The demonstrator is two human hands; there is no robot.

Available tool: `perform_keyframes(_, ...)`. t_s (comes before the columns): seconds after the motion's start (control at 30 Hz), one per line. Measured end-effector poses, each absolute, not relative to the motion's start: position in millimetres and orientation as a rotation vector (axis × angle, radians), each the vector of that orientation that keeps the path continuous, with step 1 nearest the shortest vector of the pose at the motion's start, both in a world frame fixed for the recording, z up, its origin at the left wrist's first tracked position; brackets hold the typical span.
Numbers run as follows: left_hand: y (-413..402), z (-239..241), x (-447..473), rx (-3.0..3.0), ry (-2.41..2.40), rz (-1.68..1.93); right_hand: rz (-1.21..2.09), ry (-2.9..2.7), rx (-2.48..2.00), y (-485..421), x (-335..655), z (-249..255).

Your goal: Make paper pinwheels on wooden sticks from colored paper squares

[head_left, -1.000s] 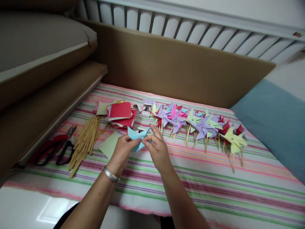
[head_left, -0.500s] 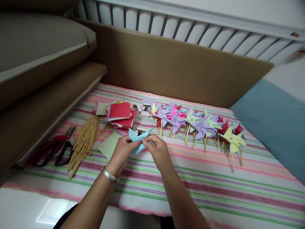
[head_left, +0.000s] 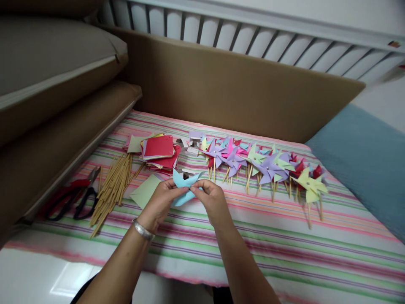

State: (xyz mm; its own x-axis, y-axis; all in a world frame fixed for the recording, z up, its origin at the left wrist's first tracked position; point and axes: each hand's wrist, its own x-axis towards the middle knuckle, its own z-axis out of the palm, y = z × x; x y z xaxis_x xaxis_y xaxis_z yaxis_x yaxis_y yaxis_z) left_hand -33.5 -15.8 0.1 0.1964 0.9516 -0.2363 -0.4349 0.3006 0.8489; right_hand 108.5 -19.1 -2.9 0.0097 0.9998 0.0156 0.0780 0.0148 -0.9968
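A light blue paper pinwheel [head_left: 183, 180], its corners folded in toward the middle, is held up above the striped cloth [head_left: 202, 253]. My left hand [head_left: 163, 200] pinches it from the left, thumb near the centre. From the right, my right hand [head_left: 211, 199] grips its centre between thumb and fingertips. Whether a pin sits under the fingertips is hidden. Just behind the pinwheel lies a small open box [head_left: 186, 174], partly covered by it. A pale green paper square [head_left: 145, 192] lies beside my left hand.
Wooden sticks [head_left: 112, 190] lie in a heap at the left, next to scissors [head_left: 79, 196]. Behind are stacked coloured paper squares [head_left: 160, 147] and small cartons [head_left: 192, 147]. Finished pinwheels [head_left: 268, 166] crowd the right. A brown board [head_left: 221, 84] stands at the back.
The blue pinwheel has shifted slightly and its lower part sits flatter. Both hands keep their pinch near its centre, with only small finger movement.
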Motion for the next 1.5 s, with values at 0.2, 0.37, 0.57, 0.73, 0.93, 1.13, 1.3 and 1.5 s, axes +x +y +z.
perform_keyframes(0.2,-16,-2,-33,0.711,0.863,1.101,1.147,-1.265,-1.253,-19,109,-4)
perform_keyframes(0.37,-16,-3,-32,0.697,0.867,1.108,1.141,-1.254,-1.270,-20,108,-3)
perform_keyframes(0.57,-16,-4,-32,0.701,0.865,1.108,1.130,-1.265,-1.267,-19,107,-4)
perform_keyframes(0.73,-16,-7,-30,0.718,0.858,1.113,1.108,-1.278,-1.277,-19,108,-4)
perform_keyframes(0.93,-16,-7,-30,0.705,0.882,1.120,1.059,-1.306,-1.289,-18,106,-3)
perform_keyframes(1.13,-16,-2,-31,0.688,0.845,1.119,1.053,-1.281,-1.238,-20,104,1)
perform_keyframes(1.3,-18,-3,-30,0.703,0.856,1.124,0.979,-1.369,-1.254,-25,102,8)
perform_keyframes(1.5,-18,5,-42,0.710,0.902,1.220,0.993,-1.253,-1.187,-30,108,16)
